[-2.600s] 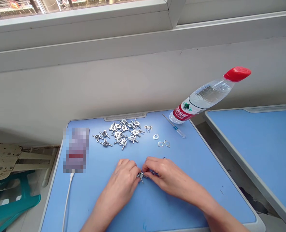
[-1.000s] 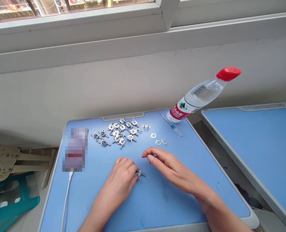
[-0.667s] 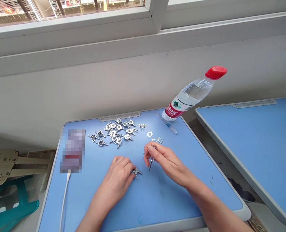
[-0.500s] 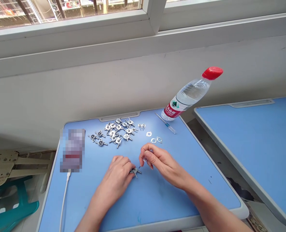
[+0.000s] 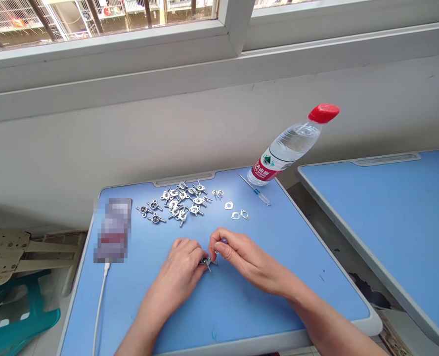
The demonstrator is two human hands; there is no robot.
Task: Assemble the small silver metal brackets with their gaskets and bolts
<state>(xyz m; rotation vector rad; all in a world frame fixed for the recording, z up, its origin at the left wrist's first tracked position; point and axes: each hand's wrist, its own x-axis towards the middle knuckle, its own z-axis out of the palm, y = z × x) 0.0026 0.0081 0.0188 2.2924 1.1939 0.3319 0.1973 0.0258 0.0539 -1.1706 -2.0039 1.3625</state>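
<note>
On the blue desk [image 5: 264, 296], my left hand [image 5: 180, 262] is closed with its fingertips on a small metal fitting [image 5: 207, 262] that has thin prongs sticking out. My right hand [image 5: 238, 257] pinches a small screwdriver [image 5: 224, 241] by its clear, purplish handle, right beside that fitting. Fingers hide the screwdriver's tip, so I cannot tell whether it touches the metal. Beyond the hands lies a pile of similar metal fittings [image 5: 182, 200]. Several flat metal plates [image 5: 229, 205] with holes rest to the right of the pile.
A water bottle [image 5: 284, 153] with a red cap stands at the back right, beside a pen-like tool [image 5: 254, 189]. To the left lies a blurred phone [image 5: 113, 230] with a white cable [image 5: 100, 301]. Another blue desk [image 5: 397, 207] adjoins on the right.
My right hand has moved slightly left and down, bringing the screwdriver closer to the fitting. The left hand keeps its hold in the same place.
</note>
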